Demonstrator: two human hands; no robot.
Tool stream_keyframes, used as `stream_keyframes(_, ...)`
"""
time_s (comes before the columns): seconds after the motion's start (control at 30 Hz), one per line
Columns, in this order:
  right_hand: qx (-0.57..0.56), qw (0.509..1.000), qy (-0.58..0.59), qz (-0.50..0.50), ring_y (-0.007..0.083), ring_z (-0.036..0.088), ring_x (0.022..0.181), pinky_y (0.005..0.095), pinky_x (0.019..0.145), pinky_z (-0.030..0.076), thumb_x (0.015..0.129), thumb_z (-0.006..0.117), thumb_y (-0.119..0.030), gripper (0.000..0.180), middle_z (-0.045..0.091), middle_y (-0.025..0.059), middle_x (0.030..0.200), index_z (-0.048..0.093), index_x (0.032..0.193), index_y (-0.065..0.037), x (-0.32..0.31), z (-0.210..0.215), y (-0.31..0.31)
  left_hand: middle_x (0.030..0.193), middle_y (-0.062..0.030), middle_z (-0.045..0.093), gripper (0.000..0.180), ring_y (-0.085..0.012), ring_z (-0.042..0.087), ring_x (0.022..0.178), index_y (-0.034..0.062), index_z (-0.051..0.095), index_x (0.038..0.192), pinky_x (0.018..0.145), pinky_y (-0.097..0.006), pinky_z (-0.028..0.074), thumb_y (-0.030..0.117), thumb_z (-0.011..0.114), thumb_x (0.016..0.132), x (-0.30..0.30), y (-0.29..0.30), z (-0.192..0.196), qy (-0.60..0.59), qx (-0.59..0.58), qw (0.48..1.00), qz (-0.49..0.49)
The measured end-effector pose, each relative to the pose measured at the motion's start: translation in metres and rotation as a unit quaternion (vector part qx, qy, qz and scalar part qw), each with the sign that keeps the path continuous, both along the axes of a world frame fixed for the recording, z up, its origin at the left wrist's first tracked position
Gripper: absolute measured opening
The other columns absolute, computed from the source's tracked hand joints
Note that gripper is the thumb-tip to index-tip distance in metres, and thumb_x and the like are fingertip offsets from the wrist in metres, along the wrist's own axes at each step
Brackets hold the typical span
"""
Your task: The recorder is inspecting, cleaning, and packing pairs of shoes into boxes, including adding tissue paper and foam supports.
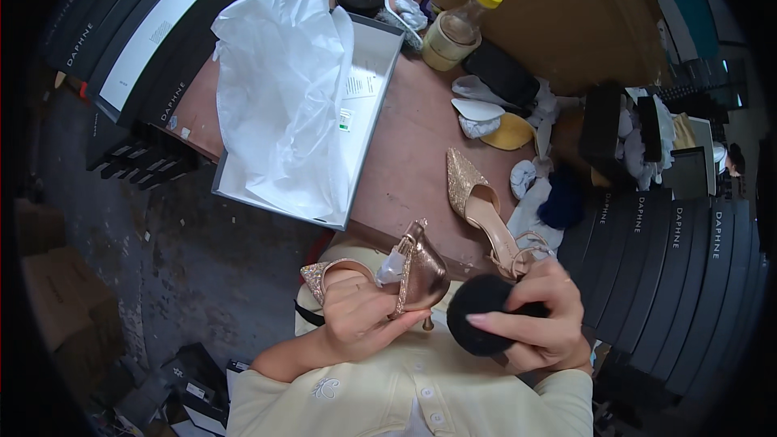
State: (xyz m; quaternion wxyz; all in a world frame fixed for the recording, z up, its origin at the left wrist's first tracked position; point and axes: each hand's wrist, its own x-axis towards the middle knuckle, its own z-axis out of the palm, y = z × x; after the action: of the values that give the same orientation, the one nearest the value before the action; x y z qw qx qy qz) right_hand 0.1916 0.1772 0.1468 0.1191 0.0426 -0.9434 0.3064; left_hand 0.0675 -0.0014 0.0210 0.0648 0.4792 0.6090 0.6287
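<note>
Pink table [405,146]: box [361,146] holds tissue [279,97]; hands [356,320] hold shoe [429,273], pad [477,316].

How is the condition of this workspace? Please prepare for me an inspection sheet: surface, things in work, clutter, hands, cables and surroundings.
Surface: pinkish-brown tabletop, partly covered by an open box with white tissue paper.
Things in work: held glittery shoe; second glittery shoe resting on the tabletop; black round pad.
Clutter: yellow-capped bottle and dark blue fluffy pad.
Hands: left hand grips the held glittery shoe; right hand holds the black round pad.
Cables: nothing seen.
Surroundings: dark boxes stacked left and right; brown cartons at lower left.
</note>
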Motion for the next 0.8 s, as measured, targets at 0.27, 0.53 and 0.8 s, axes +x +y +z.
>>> stream_keyframes(0.27,-0.054,0.991,0.003,-0.126,0.0189,0.051,0.062,0.0323,0.054,0.04,0.052,0.059,-0.005,0.043,0.052,0.0047,0.077,0.073,0.093,-0.01,0.009,-0.018,-0.002,0.06,-0.0068,0.058,0.023,-0.0197,0.053,0.049,0.0025,0.066,0.072,0.051,-0.031,0.04,0.009,0.082,0.056,0.005,0.001,0.005,-0.003,0.004,1.0,-0.008)
stream_keyframes(0.53,0.007,0.987,0.105,-0.124,0.0173,0.048,0.06,0.0303,0.056,0.038,0.054,0.063,-0.006,0.044,0.051,0.0011,0.077,0.071,0.097,-0.01,0.008,-0.023,-0.014,0.067,-0.0106,0.063,0.023,-0.0235,0.059,0.054,-0.001,0.066,0.078,0.054,-0.029,0.046,0.005,0.079,0.06,0.013,0.004,0.007,0.013,-0.006,1.0,-0.02)
stream_keyframes(0.8,0.052,0.983,0.129,-0.12,0.0193,0.049,0.066,0.0302,0.058,0.036,0.057,0.064,-0.007,0.042,0.051,0.0024,0.079,0.071,0.098,-0.011,0.011,-0.031,-0.024,0.058,-0.008,0.056,0.023,-0.0216,0.052,0.048,0.0019,0.066,0.073,0.049,-0.031,0.038,0.01,0.083,0.06,0.023,0.01,0.001,0.006,-0.032,0.999,-0.03)
